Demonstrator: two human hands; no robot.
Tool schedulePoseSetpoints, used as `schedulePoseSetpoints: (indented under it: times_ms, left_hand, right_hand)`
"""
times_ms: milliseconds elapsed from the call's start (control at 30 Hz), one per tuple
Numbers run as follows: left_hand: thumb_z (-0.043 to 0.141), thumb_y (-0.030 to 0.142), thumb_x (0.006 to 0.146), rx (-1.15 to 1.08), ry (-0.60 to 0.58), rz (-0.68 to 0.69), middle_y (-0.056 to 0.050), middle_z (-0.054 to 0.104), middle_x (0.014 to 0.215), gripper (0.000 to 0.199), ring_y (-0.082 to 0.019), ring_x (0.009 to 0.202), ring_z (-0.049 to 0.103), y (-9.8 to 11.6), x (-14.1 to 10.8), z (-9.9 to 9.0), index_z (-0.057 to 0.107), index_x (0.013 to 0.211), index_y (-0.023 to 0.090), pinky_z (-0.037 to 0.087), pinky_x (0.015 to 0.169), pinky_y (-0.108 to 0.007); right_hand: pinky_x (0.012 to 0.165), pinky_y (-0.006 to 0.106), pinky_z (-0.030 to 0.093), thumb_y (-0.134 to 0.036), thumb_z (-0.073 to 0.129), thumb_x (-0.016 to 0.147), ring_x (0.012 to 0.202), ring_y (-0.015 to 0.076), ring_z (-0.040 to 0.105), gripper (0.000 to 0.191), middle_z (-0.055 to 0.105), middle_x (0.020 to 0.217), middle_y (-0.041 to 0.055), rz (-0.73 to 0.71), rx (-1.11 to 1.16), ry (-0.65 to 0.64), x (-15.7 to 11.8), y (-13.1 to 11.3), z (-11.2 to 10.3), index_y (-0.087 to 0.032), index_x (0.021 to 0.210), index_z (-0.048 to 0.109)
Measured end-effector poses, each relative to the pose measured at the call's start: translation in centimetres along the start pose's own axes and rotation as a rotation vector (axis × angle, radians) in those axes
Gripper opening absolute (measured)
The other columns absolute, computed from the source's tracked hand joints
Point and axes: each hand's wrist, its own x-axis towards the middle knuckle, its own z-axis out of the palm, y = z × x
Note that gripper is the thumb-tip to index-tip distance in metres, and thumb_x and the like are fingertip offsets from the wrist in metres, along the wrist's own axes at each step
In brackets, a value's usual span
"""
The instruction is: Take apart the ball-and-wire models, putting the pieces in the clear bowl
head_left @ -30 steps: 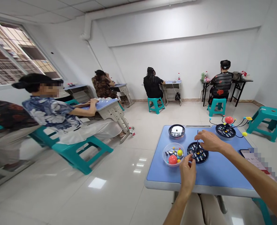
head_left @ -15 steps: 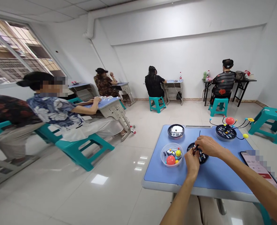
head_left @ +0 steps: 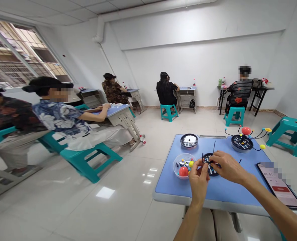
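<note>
– What is the biggest thing in front of the person?
– It is the blue table (head_left: pixel 221 191). At its far right stands the ball model (head_left: pixel 242 143), with coloured balls on its bent wires. This one looks complete to me.

– And the two hands?
– The left hand (head_left: pixel 198 177) and the right hand (head_left: pixel 229 169) are near each other at the black disc, both with curled fingers. Whether the fingertips are clamped on a rod or only touching it, I cannot tell.

– What comes after, in size?
– The phone (head_left: pixel 280 189) lies near the right edge. The clear bowl (head_left: pixel 184 154) is just beside the left hand. The black disc (head_left: pixel 213 171) lies on the table, partly hidden by the hands, and the shiny disc (head_left: pixel 189 142) lies behind the bowl.

– How far is the work?
– I judge it as an early part. I see no ball on the black disc; the red ball (head_left: pixel 183 171) and the yellow ball (head_left: pixel 191 164) are in the bowl, so they seem left to do. The smallest are the rods: a long rod (head_left: pixel 214 147) and a short rod (head_left: pixel 202 156) point upward there, but their lower ends are hidden.
</note>
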Motion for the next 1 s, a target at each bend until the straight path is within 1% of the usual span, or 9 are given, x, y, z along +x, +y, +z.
schedulePoseSetpoints:
  times_ms: [133,267,600,667,767,800,867,933,1000]
  left_hand:
    - [0.065,0.059,0.078,0.012,0.016,-0.018,0.008,0.041,0.045,0.043,-0.005,0.039,0.035,2.0,-2.5,-2.6,0.058,0.073,0.017,0.030,0.036,-0.016]
    - [0.068,0.059,0.074,0.040,0.060,-0.041,0.008,0.041,0.042,0.044,-0.005,0.037,0.032,2.5,-3.8,-4.9,0.059,0.068,0.016,0.030,0.035,-0.017]
    - [0.074,0.052,0.066,-0.050,0.196,-0.082,0.008,0.035,0.039,0.039,-0.005,0.037,0.030,3.5,-3.0,-6.2,0.060,0.058,0.015,0.029,0.034,-0.019]
    - [0.074,0.050,0.064,-0.033,0.303,-0.042,0.008,0.038,0.040,0.036,-0.006,0.036,0.033,4.4,-1.7,-8.1,0.063,0.062,0.015,0.029,0.034,-0.020]
    - [0.073,0.048,0.059,-0.020,0.639,0.123,0.004,0.052,0.049,0.035,-0.006,0.037,0.037,6.1,1.3,-12.1,0.062,0.063,0.015,0.030,0.034,-0.021]
    - [0.072,0.047,0.060,0.021,0.643,0.165,0.004,0.053,0.051,0.033,-0.006,0.038,0.037,6.5,2.3,-13.1,0.063,0.065,0.015,0.030,0.036,-0.021]
    - [0.068,0.044,0.067,0.245,0.463,0.114,0.006,0.049,0.047,0.029,-0.008,0.037,0.039,6.6,4.1,-14.2,0.066,0.069,0.016,0.030,0.038,-0.023]
    - [0.061,0.040,0.074,0.508,0.264,0.069,0.004,0.052,0.048,0.026,-0.010,0.039,0.043,5.9,5.5,-13.7,0.067,0.066,0.016,0.034,0.044,-0.024]
    - [0.054,0.032,0.079,0.785,0.127,0.136,-0.001,0.061,0.058,0.025,-0.014,0.050,0.053,4.9,6.4,-12.4,0.067,0.065,0.017,0.039,0.054,-0.026]
  right_hand:
    - [0.064,0.026,0.038,-0.017,0.051,0.090,0.073,0.0146,0.054,0.014,0.061,0.079,0.0030,0.020,0.193,0.098,-2.0,-3.5,2.7,-0.018,0.086,0.065]
    - [0.060,0.025,0.036,-0.019,0.045,0.094,0.068,0.0138,0.050,0.024,0.056,0.071,0.0018,-0.016,0.256,0.137,-3.3,-6.2,4.6,-0.018,0.077,0.062]
    - [0.059,0.028,0.026,-0.010,0.046,0.090,0.064,0.0139,0.044,0.026,0.054,0.067,0.0011,-0.109,0.000,0.196,-1.7,-9.0,4.4,-0.018,0.069,0.058]
    - [0.059,0.028,0.026,-0.011,0.046,0.089,0.063,0.0138,0.044,0.028,0.054,0.065,0.0016,-0.092,-0.019,0.183,-2.2,-8.4,4.5,-0.018,0.065,0.058]
    - [0.058,0.028,0.026,-0.015,0.046,0.092,0.062,0.0138,0.047,0.032,0.054,0.063,0.0023,0.004,-0.030,0.129,-3.2,-6.6,4.7,-0.018,0.062,0.058]
    - [0.059,0.027,0.027,-0.017,0.046,0.093,0.063,0.0140,0.050,0.032,0.055,0.064,0.0028,0.047,-0.023,0.104,-3.2,-6.0,4.9,-0.017,0.064,0.061]
    - [0.061,0.026,0.030,-0.020,0.048,0.093,0.069,0.0154,0.056,0.027,0.061,0.071,0.0044,0.131,-0.008,0.051,-2.1,-5.1,5.2,-0.017,0.074,0.067]
    - [0.063,0.026,0.034,-0.021,0.051,0.093,0.077,0.0176,0.061,0.021,0.067,0.082,0.0067,0.209,-0.024,-0.011,0.2,-5.0,5.6,-0.017,0.085,0.070]
    - [0.065,0.026,0.036,-0.023,0.052,0.093,0.082,0.0199,0.064,0.020,0.070,0.089,0.0101,0.272,-0.082,-0.078,3.1,-5.4,6.1,-0.016,0.093,0.071]
